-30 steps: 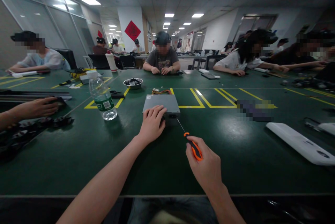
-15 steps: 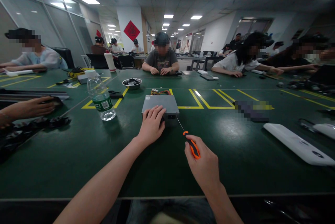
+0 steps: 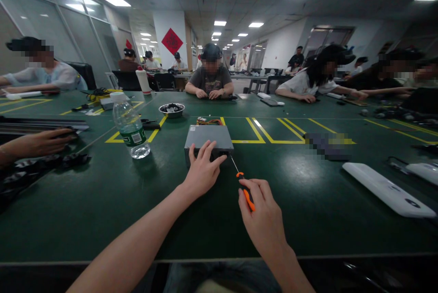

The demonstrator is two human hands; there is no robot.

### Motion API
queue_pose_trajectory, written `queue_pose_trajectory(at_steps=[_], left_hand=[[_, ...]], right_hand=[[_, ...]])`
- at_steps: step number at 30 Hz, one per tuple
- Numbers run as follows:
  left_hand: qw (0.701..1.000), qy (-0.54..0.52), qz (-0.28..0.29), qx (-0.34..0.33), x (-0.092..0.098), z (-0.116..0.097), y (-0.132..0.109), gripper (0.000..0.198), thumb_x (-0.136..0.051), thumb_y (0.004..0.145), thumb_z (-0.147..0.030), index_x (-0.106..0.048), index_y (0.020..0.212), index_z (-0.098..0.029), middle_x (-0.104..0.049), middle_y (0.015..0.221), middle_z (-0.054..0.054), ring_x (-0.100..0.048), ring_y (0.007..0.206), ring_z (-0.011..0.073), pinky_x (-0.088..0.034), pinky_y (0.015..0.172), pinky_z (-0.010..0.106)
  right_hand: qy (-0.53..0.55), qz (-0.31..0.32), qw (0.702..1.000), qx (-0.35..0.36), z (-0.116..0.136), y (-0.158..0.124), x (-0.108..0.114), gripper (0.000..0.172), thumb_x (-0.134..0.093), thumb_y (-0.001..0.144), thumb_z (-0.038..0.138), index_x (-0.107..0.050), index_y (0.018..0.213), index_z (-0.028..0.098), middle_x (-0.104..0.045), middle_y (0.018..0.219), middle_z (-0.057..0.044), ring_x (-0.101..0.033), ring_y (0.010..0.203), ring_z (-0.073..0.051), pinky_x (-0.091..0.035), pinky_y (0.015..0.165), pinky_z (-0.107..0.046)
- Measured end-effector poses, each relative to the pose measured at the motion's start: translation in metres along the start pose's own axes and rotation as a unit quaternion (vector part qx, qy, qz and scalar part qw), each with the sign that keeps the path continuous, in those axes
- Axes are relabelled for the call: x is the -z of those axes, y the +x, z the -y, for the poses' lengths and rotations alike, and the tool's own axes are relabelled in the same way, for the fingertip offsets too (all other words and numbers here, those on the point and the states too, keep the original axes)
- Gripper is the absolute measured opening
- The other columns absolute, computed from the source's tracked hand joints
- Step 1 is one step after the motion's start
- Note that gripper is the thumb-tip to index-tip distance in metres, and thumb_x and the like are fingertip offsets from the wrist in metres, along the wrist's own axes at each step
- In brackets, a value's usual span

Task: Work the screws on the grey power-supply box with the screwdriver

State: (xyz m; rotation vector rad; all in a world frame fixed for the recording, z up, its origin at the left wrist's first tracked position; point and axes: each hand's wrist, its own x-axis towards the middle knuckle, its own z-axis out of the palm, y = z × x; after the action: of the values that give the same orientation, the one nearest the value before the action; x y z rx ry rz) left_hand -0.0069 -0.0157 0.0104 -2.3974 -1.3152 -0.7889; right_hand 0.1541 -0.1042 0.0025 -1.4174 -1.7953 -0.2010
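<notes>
A grey metal computer power supply (image 3: 209, 134) lies on the green table, its colored wires (image 3: 208, 121) coming out at the far side. My left hand (image 3: 202, 170) rests against its near edge, fingers spread over the top and thumb stretched toward the socket on the front. My right hand (image 3: 260, 208) is closed around the orange and black handle of a screwdriver (image 3: 248, 197). The thin shaft points up and left, its tip at the lower right corner of the power supply's front. Whether the tip sits in a screw cannot be made out.
Left of the power supply stands a water bottle (image 3: 133, 131), with a metal bowl (image 3: 171, 110) of small dark parts beyond. A white device (image 3: 386, 190) lies at right. Another person's hand (image 3: 43, 144) works at far left; a co-worker (image 3: 211, 76) sits opposite.
My left hand has spread its fingers and stretched its thumb toward the socket. My right hand and the screwdriver have shifted slightly left, the handle turned a little in the grip.
</notes>
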Motion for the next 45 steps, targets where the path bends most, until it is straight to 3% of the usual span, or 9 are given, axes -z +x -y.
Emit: queue_pose_trajectory(at_steps=[4,9,17,26,33,38,45], left_hand=[[1.000,-0.008,-0.008,0.016,-0.003,-0.005,-0.001,0.035,-0.046,0.082,-0.019,-0.055,0.114,-0.030,-0.035,0.138,0.010,-0.021,0.132,0.0304,-0.009,0.103,0.061],[1.000,-0.011,-0.010,0.024,-0.004,-0.009,-0.001,0.035,-0.046,0.081,-0.020,-0.055,0.114,-0.027,-0.034,0.138,0.011,-0.019,0.133,0.0309,-0.011,0.104,0.059],[0.999,-0.013,-0.017,0.045,-0.010,-0.013,-0.001,0.037,-0.049,0.080,-0.021,-0.054,0.116,-0.025,-0.033,0.137,0.012,-0.016,0.133,0.0321,-0.009,0.104,0.058],[0.998,-0.014,-0.006,0.059,-0.014,-0.018,0.000,0.040,-0.050,0.077,-0.020,-0.054,0.117,-0.022,-0.028,0.139,0.015,-0.014,0.134,0.0310,-0.007,0.105,0.056],[0.998,-0.022,0.001,0.065,-0.014,-0.019,0.001,0.044,-0.048,0.073,-0.012,-0.054,0.116,-0.021,-0.027,0.139,0.014,-0.013,0.134,0.0299,-0.007,0.106,0.055],[0.997,-0.030,0.009,0.067,-0.013,-0.018,0.001,0.046,-0.048,0.072,-0.010,-0.054,0.116,-0.021,-0.026,0.139,0.014,-0.012,0.135,0.0293,-0.007,0.106,0.055],[0.998,-0.032,0.011,0.062,-0.014,-0.017,0.001,0.047,-0.047,0.071,-0.009,-0.054,0.116,-0.021,-0.026,0.139,0.013,-0.013,0.134,0.0291,-0.007,0.106,0.055]], right_hand=[[0.012,0.033,0.999,-0.039,-0.006,0.001,0.004,0.025,-0.033,0.090,0.024,-0.053,0.103,0.015,-0.059,0.091,-0.009,-0.063,0.074,-0.017,-0.051,0.059,-0.027],[0.044,0.066,0.995,-0.068,-0.007,0.001,0.002,0.025,-0.033,0.090,0.025,-0.049,0.107,0.017,-0.058,0.097,-0.010,-0.062,0.083,-0.020,-0.052,0.063,-0.030],[0.104,0.082,0.990,-0.046,0.005,-0.005,-0.004,0.041,-0.034,0.078,0.006,-0.041,0.117,0.015,-0.044,0.110,-0.014,-0.058,0.093,-0.019,-0.053,0.076,-0.034],[0.063,0.092,0.991,-0.077,0.004,-0.004,0.006,0.032,-0.030,0.090,0.026,-0.043,0.118,0.016,-0.057,0.107,-0.014,-0.063,0.087,-0.023,-0.054,0.062,-0.034],[0.098,0.107,0.986,-0.079,0.004,-0.003,0.002,0.028,-0.032,0.090,0.028,-0.046,0.112,0.017,-0.053,0.108,-0.013,-0.060,0.091,-0.022,-0.053,0.066,-0.034],[0.102,0.092,0.987,-0.080,0.004,-0.003,-0.005,0.035,-0.040,0.081,0.015,-0.041,0.116,0.016,-0.042,0.115,-0.015,-0.057,0.096,-0.022,-0.053,0.067,-0.033],[0.035,0.067,0.995,-0.070,0.001,-0.001,-0.002,0.029,-0.035,0.087,0.021,-0.044,0.114,0.015,-0.055,0.103,-0.012,-0.060,0.089,-0.024,-0.052,0.066,-0.036]])
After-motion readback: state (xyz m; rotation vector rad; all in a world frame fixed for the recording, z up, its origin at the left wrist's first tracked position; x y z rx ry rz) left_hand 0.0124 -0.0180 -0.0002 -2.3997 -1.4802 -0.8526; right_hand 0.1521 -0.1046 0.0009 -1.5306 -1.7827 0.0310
